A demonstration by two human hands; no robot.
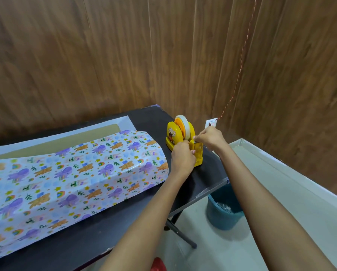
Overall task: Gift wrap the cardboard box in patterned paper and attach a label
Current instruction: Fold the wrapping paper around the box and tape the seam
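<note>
Head view: both hands meet at a yellow tape dispenser [183,142] near the right end of a black worktop [97,227]. The left hand [182,158] and right hand [209,137] each have their grip pinched together at its cutter end, apparently on tape. Patterned paper [69,173] drapes the cardboard box [66,140] just left; a label [210,123] stands behind.

Paper [69,173]: pale blue, purple elephants, orange bears, rainbows. Tape dispenser [180,137]: yellow. Table [200,178]: black. Bucket [224,210]: blue.
</note>
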